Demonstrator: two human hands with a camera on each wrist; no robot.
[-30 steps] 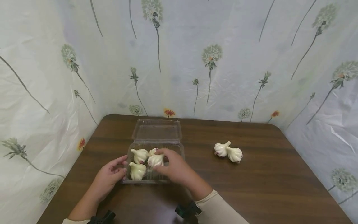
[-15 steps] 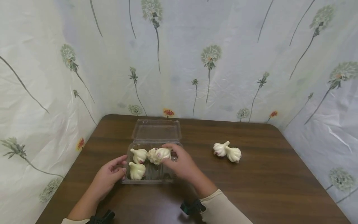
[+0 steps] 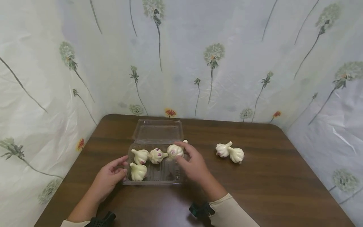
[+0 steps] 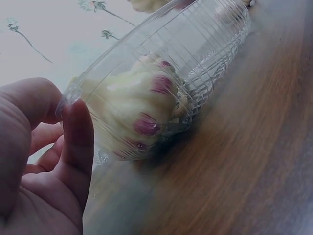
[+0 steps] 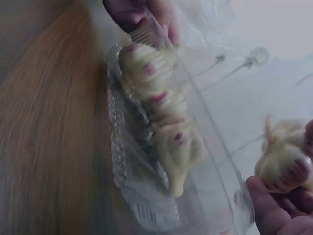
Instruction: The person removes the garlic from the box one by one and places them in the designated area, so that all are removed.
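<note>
My left hand [image 3: 109, 174] pinches the left rim of a clear plastic clamshell box [image 3: 153, 182] between thumb and finger; the left wrist view shows the fingertips at the rim beside a garlic bulb [image 4: 139, 110] seen through the wall. Two garlic bulbs lie along the box's left side, and a third garlic bulb [image 3: 156, 156] lies at the back middle, its stem pointing right. In my right hand [image 3: 195, 165] is another garlic bulb [image 3: 175, 151], gripped between thumb and fingers over the box's back right corner. The right wrist view shows this bulb [image 5: 286, 169] above the rim.
The open box lid [image 3: 158, 130] lies back behind the box. Two more garlic bulbs [image 3: 236, 155] sit together on the brown wooden table [image 3: 269, 176] to the right. A flower-printed sheet [image 3: 181, 56] hangs around the table's back and sides.
The right hand has carried its garlic bulb rightward, from over the middle of the box to the back right corner. The garlic bulb at the back middle now shows fully. The left hand keeps its place.
</note>
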